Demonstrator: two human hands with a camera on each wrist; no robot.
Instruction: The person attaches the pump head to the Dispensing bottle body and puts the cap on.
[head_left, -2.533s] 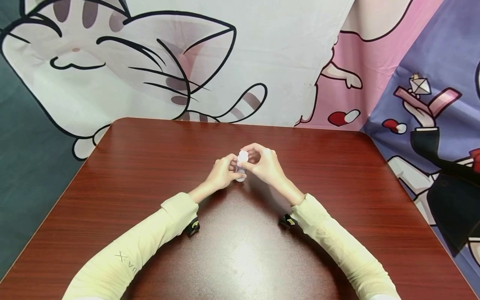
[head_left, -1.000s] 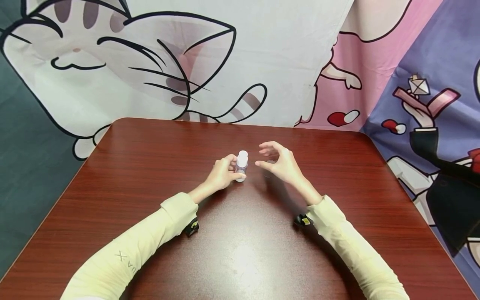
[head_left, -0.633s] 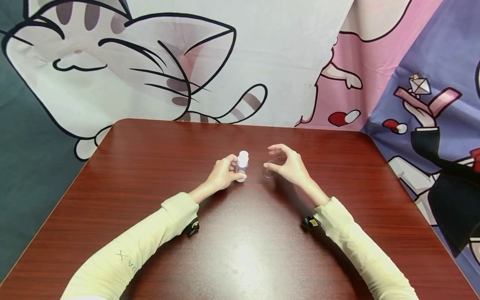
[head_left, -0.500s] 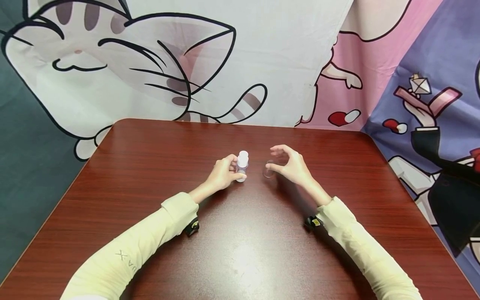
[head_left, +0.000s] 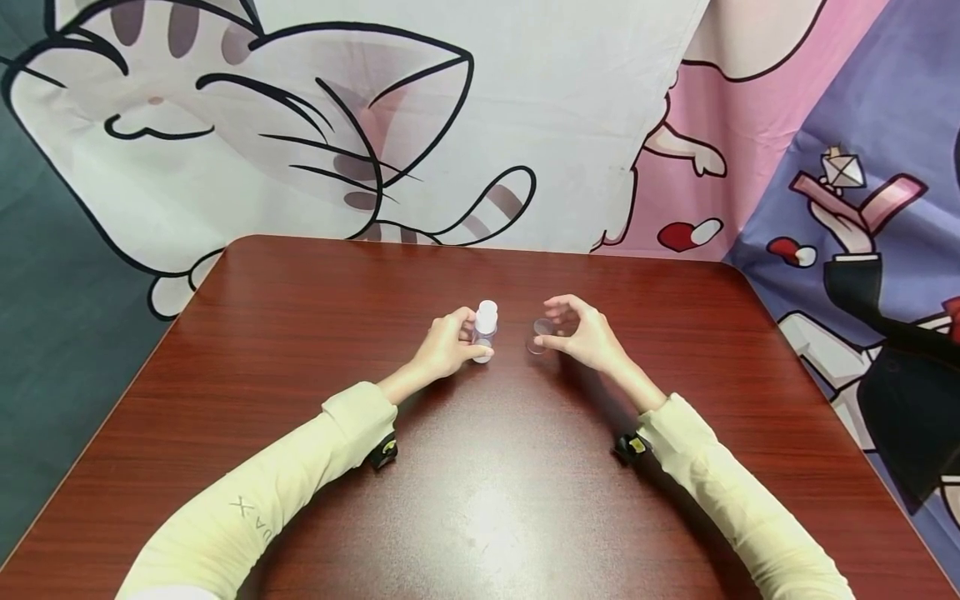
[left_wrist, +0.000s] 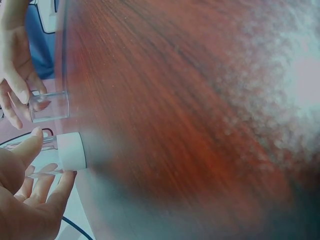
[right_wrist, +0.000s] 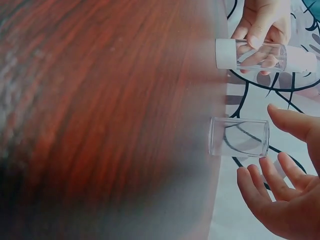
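My left hand [head_left: 441, 348] holds a small clear bottle [head_left: 485, 323] with a white base and a white top, upright on the table. In the right wrist view, thumb and fingers lie around the bottle's clear body [right_wrist: 257, 55]. To its right, a clear cylindrical cap [head_left: 542, 332] stands on the table. Beside the cap is my right hand [head_left: 588, 337], fingers spread and thumb apart from it. The right wrist view shows the cap [right_wrist: 240, 137] left of the right hand [right_wrist: 290, 185]; one fingertip lies close to its rim, and whether it touches I cannot tell.
The brown wooden table [head_left: 480, 467] reflects a bright glare near its front. A printed cloth [head_left: 570, 125] with cartoon figures hangs behind the far edge. Dark wrist cameras [head_left: 384, 452] sit under both cuffs.
My right hand has drawn away from the bottle's top toward the right. The clear cap now stands on the table, and the right fingers have loosened from it. My left hand stays put.
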